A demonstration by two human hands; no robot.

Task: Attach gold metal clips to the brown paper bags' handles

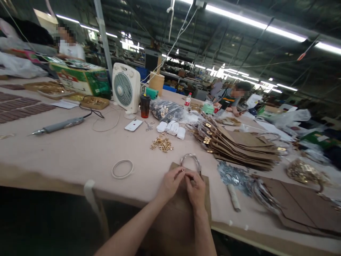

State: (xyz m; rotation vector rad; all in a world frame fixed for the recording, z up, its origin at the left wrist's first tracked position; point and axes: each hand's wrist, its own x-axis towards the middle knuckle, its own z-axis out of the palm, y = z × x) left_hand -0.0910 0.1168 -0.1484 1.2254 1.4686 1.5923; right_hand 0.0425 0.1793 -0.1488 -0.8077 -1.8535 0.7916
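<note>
A brown bag panel [181, 209] hangs partly over the table's front edge, with a plastic-wrapped handle [192, 156] arching at its far end. Over the panel, close to the base of that handle, my left hand [172, 180] has its thumb and forefinger pinched together. My right hand [196, 186] is closed beside it, fingertips almost touching the left ones. A tiny piece seems to sit between the fingertips, too small to name. Beyond the hands lies a small heap of gold metal fittings [161, 143].
Stacked brown bag panels [239, 145] stand to the right, near grey metal pieces [234, 176] and another brown bag [301, 202]. A tape ring [122, 169], an electric screwdriver [60, 126], a phone [133, 125], a dark cup [145, 106] and a fan [126, 87] are on the left. Other people sit farther back.
</note>
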